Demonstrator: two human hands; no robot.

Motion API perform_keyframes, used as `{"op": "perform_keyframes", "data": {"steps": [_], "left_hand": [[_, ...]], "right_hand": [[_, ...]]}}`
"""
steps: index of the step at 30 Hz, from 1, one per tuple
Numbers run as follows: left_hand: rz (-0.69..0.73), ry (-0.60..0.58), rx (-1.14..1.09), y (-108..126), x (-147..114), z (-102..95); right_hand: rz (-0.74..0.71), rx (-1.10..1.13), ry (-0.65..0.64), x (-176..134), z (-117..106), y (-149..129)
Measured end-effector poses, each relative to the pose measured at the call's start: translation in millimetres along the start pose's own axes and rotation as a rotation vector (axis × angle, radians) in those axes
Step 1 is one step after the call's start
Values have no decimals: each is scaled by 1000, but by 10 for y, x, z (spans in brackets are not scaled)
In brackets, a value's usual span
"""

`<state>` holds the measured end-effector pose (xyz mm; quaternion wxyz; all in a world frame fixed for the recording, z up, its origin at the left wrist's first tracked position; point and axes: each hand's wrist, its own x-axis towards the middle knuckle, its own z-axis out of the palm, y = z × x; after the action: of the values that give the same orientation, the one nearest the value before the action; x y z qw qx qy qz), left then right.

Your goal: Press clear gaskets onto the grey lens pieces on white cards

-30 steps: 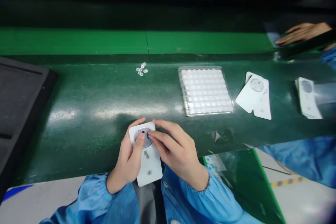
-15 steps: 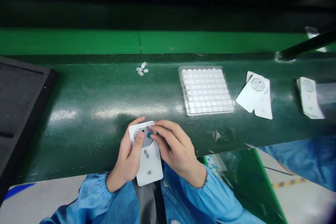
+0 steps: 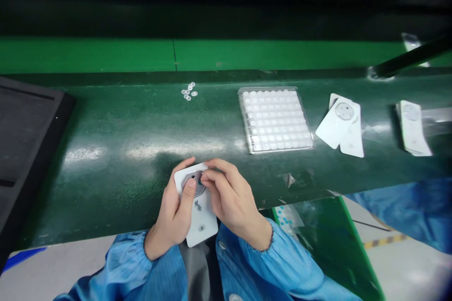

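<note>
My left hand [image 3: 173,214] is wrapped around a white phone back cover [image 3: 204,223], its thumb lying on the grey camera plate [image 3: 197,191] at the top. Beside the thumb tip is a dark lens hole. My right hand [image 3: 235,200] has its thumb and forefinger pinched together over the right side of that plate; whatever they grip is hidden behind the fingertips. Another right finger reaches to the cover's upper edge. Dark printed marks run down the cover's middle.
Small clear rings [image 3: 189,91] lie at the back of the green bench. A clear tray [image 3: 277,120] of white round pieces stands right of them. More back covers [image 3: 334,129] overlap, with a stack [image 3: 412,127] farther right. A black slab [image 3: 28,136] occupies the left; another person's blue sleeve [image 3: 406,211] shows right.
My right thumb and forefinger have closed over the blue dot that showed on the camera plate. My left hand keeps its hold. The view has shifted slightly.
</note>
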<state>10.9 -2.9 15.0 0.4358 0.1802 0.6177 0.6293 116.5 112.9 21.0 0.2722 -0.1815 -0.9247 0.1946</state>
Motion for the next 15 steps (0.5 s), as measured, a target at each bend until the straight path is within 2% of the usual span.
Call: {"op": "perform_keyframes", "data": {"steps": [9, 12, 15], "left_hand": [[-174, 19, -300, 51, 56, 13], [-292, -38, -441, 84, 72, 16], [-366, -69, -509, 121, 87, -5]], "right_hand": [[348, 407, 41, 43, -59, -47], [468, 559, 50, -26, -282, 129], [556, 669, 129, -418, -682, 533]]}}
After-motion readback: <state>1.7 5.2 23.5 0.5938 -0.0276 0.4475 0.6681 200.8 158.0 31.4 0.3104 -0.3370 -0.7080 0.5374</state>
